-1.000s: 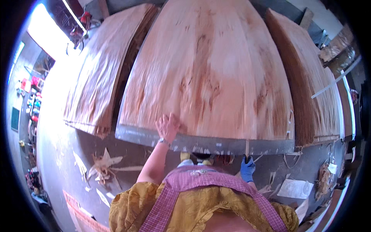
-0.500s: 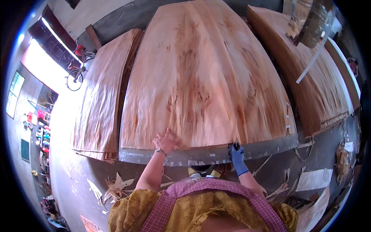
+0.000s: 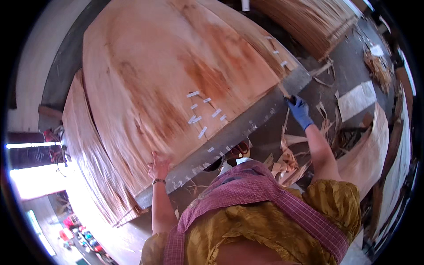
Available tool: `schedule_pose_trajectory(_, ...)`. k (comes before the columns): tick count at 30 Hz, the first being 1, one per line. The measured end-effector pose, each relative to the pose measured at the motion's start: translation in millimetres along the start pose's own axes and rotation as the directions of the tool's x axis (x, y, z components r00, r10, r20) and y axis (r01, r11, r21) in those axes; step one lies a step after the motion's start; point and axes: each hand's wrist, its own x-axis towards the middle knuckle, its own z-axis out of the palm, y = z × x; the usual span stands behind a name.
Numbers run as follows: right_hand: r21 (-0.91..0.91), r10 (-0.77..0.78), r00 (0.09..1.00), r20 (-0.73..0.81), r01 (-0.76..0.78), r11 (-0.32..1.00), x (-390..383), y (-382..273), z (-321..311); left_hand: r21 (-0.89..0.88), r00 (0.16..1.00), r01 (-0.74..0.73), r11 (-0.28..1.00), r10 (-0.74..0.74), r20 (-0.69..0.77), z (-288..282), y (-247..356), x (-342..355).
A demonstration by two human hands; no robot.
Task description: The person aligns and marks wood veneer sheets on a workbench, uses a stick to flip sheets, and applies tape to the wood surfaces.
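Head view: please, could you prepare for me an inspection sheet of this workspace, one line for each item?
Surface: gray surface shows along the near edge of the wood sheet, with whitish marks.
Work items: wood sheet is brown-stained and carries white tape pieces.
Clutter: wood scraps and a white sheet on the floor.
Left hand: bare, on the wood sheet near its left corner.
Right hand: blue-gloved, at the end of a narrow wood strip; grip unclear.
Cables: nothing seen.
Surroundings: left wood stack, right wood stack, bright opening at left.
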Motion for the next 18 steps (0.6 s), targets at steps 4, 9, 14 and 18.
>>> schedule_pose_trajectory(4, -0.126, 0.044, 0.999, -0.010, -0.045, 0.991, 33, 40, -44, 0.037, 0.997, -0.067, 0.997, 0.068, -0.030, 16, -22, 18)
schedule_pose_trajectory(9, -0.267, 0.105, 0.994, 0.023, -0.095, 0.959, 35, 56, -45, 0.028, 0.994, -0.101, 0.995, 0.102, -0.043, 18, -21, 17)
schedule_pose_trajectory(14, -0.308, 0.149, 0.988, 0.044, -0.129, 0.943, 36, 54, -41, -0.113, 0.992, -0.124, 0.986, 0.120, -0.043, 28, -47, 35)
schedule_pose_trajectory(18, -0.173, 0.085, 0.996, 0.032, -0.078, 0.982, 23, -5, -58, -0.513, 0.924, 0.221, 0.830, -0.346, -0.162, 66, -112, 27)
